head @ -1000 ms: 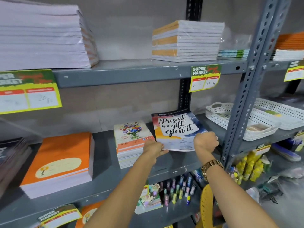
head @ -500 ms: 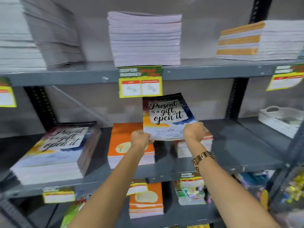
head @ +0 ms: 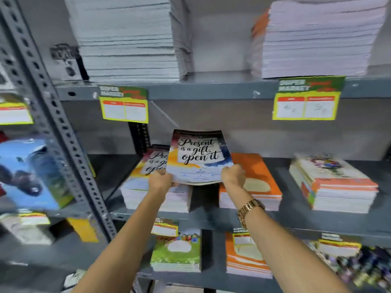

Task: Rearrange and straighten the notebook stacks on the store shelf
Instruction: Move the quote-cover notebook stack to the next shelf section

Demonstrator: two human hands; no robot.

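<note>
I hold a thin bundle of "Present is a gift, open it" notebooks [head: 197,157] tilted up in the air above the middle shelf [head: 296,220]. My left hand [head: 159,180] grips its lower left corner and my right hand [head: 232,175] grips its lower right corner. Just below and left lies a matching stack of the same notebooks [head: 146,187], partly hidden by the held bundle. An orange notebook stack [head: 257,180] lies to the right of it, and a flowered stack [head: 332,185] lies further right.
Tall white paper stacks [head: 127,39] [head: 317,39] fill the upper shelf, with yellow price tags [head: 123,106] [head: 306,100] on its edge. A perforated grey upright [head: 57,127] slants at left beside blue boxes [head: 29,172]. Green [head: 175,250] and orange notebooks [head: 243,252] lie on the lower shelf.
Both hands have carried the bundle leftwards along the shelf, from the bare spot near the white baskets to above the matching stack. The view has swung left with it.
</note>
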